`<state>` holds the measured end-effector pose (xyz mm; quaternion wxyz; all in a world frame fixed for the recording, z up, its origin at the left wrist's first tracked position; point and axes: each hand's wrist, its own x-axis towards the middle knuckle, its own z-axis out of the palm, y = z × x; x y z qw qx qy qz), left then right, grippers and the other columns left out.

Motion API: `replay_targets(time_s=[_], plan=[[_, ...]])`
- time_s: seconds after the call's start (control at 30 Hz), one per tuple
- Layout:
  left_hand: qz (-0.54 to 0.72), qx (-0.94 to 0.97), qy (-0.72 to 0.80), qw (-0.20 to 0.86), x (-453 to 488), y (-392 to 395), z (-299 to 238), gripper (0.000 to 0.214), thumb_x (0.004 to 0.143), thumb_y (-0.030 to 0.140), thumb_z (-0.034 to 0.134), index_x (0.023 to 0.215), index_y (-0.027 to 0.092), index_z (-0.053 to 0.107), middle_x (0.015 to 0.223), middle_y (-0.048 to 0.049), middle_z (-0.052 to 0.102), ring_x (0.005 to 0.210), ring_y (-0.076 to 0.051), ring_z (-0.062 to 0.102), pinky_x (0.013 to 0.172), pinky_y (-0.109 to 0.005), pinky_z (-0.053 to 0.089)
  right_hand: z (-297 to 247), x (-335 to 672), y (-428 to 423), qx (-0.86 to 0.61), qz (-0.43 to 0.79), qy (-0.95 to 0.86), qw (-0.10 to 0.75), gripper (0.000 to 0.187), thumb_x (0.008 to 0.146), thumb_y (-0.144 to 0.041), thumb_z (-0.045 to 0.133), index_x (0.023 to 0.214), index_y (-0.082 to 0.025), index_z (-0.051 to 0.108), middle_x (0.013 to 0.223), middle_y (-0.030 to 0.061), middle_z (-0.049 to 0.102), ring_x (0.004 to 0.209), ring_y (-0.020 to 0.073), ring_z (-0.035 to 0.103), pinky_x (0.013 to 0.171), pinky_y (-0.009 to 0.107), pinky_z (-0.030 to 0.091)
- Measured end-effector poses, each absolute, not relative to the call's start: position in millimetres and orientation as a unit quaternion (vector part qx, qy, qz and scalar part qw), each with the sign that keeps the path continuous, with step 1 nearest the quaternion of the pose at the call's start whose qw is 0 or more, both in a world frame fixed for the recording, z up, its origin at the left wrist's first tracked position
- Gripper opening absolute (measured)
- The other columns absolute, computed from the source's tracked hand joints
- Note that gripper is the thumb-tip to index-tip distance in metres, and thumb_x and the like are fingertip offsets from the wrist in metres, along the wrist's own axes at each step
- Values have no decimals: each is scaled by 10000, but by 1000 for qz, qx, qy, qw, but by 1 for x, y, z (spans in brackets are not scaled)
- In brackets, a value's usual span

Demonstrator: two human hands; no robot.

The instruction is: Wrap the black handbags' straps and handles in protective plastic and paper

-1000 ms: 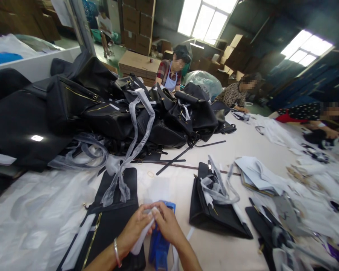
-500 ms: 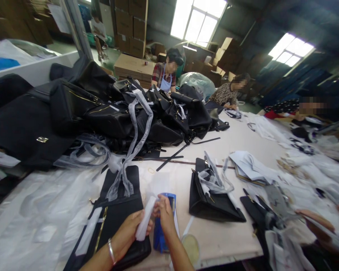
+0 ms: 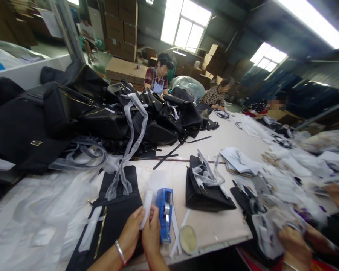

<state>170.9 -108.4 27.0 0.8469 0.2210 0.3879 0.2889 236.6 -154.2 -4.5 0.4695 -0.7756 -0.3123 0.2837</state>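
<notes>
My left hand, with a silver bracelet at the wrist, grips a narrow folded white wrapping strip. Fingers of my right hand close on the strip's lower right side. Both hands are over a black bag lying flat, with a gold zipper and a white-wrapped part. Plastic-wrapped straps trail across its flap. Just right of my right hand stands a blue tape dispenser. A round yellowish disc-like item lies near the table edge.
Black bags are heaped at the back left. Clear plastic sheets cover the left side. A smaller black handbag stands right of the dispenser, with papers behind it. A co-worker's hands handle wrapping at lower right.
My right hand has moved left and down, away from the dispenser and onto the strip. The strip now stands more upright. The view has shifted to the right.
</notes>
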Motion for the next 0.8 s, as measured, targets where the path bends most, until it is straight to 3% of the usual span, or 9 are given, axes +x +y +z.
replay_targets(time_s=[0.13, 0.3, 0.43, 0.5, 0.6, 0.7, 0.8], plan=[[269, 202, 390, 857, 171, -105, 23, 386, 659, 387, 781, 934, 127, 706, 891, -101, 742, 828, -227, 679, 748, -290, 516, -13, 232, -156, -802, 165, -391, 420, 253, 939, -304, 390, 1117, -180, 519, 1053, 135, 657, 953, 248, 642, 823, 397, 516], [235, 168, 423, 859, 174, -103, 3, 300, 605, 277, 827, 827, 124, 696, 724, -71, 726, 667, -194, 672, 645, -280, 529, -30, 231, -176, -787, 37, -519, 331, 442, 912, -199, 361, 1340, -103, 414, 1244, 223, 573, 1145, 323, 559, 892, 493, 492], [247, 174, 451, 840, 175, -104, -4, 271, 601, 280, 832, 738, 117, 663, 605, -21, 662, 532, -112, 597, 534, -209, 492, -7, 252, -210, -740, 97, -609, 267, 578, 897, -240, 443, 1447, -183, 273, 1388, 145, 474, 1265, 302, 453, 986, 470, 434], [253, 193, 465, 826, 175, -105, -3, 283, 612, 308, 826, 710, 113, 645, 580, -4, 633, 491, -80, 551, 484, -178, 458, 5, 271, -228, -772, 100, -567, 269, 498, 910, -268, 451, 1396, -210, 360, 1319, 124, 536, 1216, 279, 493, 991, 446, 420], [249, 241, 473, 810, 175, -106, 2, 308, 650, 361, 795, 725, 112, 630, 599, -4, 626, 486, -67, 525, 461, -166, 435, 4, 299, -247, -860, 78, -418, 282, 276, 921, -328, 445, 1133, -193, 561, 1058, 127, 637, 1011, 274, 591, 883, 422, 457], [243, 274, 476, 799, 175, -108, 3, 330, 664, 391, 776, 764, 112, 630, 626, -11, 635, 504, -70, 530, 471, -169, 437, -12, 312, -252, -875, 146, -359, 289, 201, 892, -363, 488, 887, -208, 616, 879, 82, 639, 867, 251, 611, 787, 367, 464], [245, 284, 478, 794, 175, -109, 1, 335, 657, 399, 774, 755, 113, 630, 626, -14, 637, 501, -75, 530, 470, -176, 436, -20, 311, -250, -865, 212, -325, 320, 183, 858, -346, 521, 784, -212, 621, 799, 42, 630, 766, 211, 606, 736, 318, 453]])
